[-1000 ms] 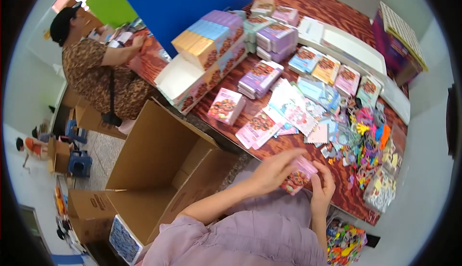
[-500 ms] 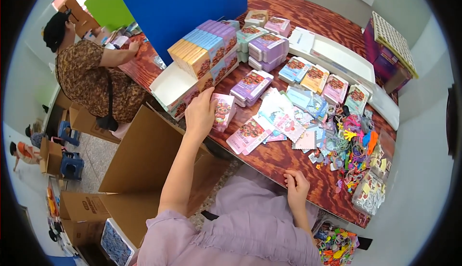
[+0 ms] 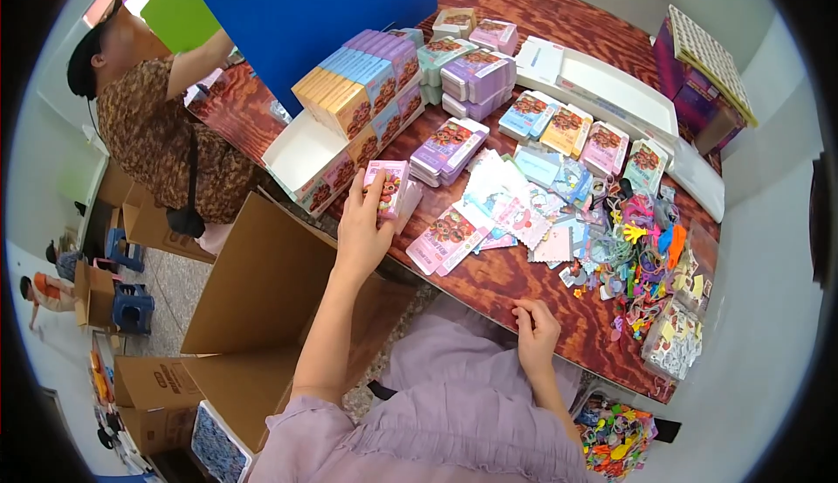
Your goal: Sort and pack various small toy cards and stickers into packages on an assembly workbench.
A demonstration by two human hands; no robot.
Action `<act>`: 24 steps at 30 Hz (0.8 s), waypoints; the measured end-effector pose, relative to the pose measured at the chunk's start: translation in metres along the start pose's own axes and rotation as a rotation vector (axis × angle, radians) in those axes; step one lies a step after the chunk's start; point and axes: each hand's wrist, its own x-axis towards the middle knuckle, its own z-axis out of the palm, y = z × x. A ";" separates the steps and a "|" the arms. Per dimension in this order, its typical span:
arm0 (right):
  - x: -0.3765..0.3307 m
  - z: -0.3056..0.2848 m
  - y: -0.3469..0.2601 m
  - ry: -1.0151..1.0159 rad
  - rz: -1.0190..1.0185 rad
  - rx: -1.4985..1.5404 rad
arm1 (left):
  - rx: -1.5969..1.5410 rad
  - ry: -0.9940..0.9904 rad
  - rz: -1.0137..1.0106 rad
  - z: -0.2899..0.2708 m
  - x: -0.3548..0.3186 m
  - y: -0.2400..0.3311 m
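A small flat pink cardboard box (image 3: 388, 188) is being lifted just above the near-left edge of the reddish wooden surface (image 3: 524, 286), with the left hand (image 3: 362, 225) clamping around it. Just right, a similar pink box (image 3: 445, 238) is lying flat. Farther left, stacked pastel boxes (image 3: 362, 90) are filling a white tray (image 3: 301, 153). The right hand (image 3: 534, 336) is resting loosely curled, empty, on the near edge.

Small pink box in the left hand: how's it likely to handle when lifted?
Probably stiff: the small pink box keeps flat faces in the left hand. Likely light, since fingertips alone hold it. Flat sides suggest it won't roll.
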 end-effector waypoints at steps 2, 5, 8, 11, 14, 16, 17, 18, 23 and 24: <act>0.001 -0.001 -0.001 0.009 -0.027 -0.035 | -0.025 -0.025 0.027 -0.004 0.001 -0.008; 0.001 -0.003 -0.005 0.019 -0.073 -0.092 | -0.099 -0.060 0.001 -0.018 0.000 0.000; 0.002 -0.001 -0.008 0.028 -0.103 -0.132 | 0.017 -0.002 0.053 -0.017 0.005 0.002; 0.002 0.003 -0.003 0.023 -0.102 -0.147 | -0.208 0.018 0.027 -0.003 0.004 -0.014; 0.000 0.001 -0.001 0.039 -0.123 -0.138 | -0.153 -0.020 0.099 -0.005 0.002 -0.019; -0.001 0.001 0.000 0.043 -0.134 -0.126 | -0.119 -0.051 0.084 -0.009 0.000 -0.014; -0.001 0.000 0.000 0.038 -0.136 -0.135 | -0.018 -0.010 0.118 -0.009 -0.001 -0.014; -0.001 -0.001 -0.001 0.034 -0.136 -0.146 | 0.081 0.031 0.153 -0.011 0.001 -0.008; 0.001 0.000 -0.001 0.039 -0.166 -0.173 | -0.005 0.252 0.272 0.006 -0.023 0.041; 0.001 0.000 -0.002 0.046 -0.185 -0.177 | -0.040 0.182 0.356 0.013 -0.029 0.053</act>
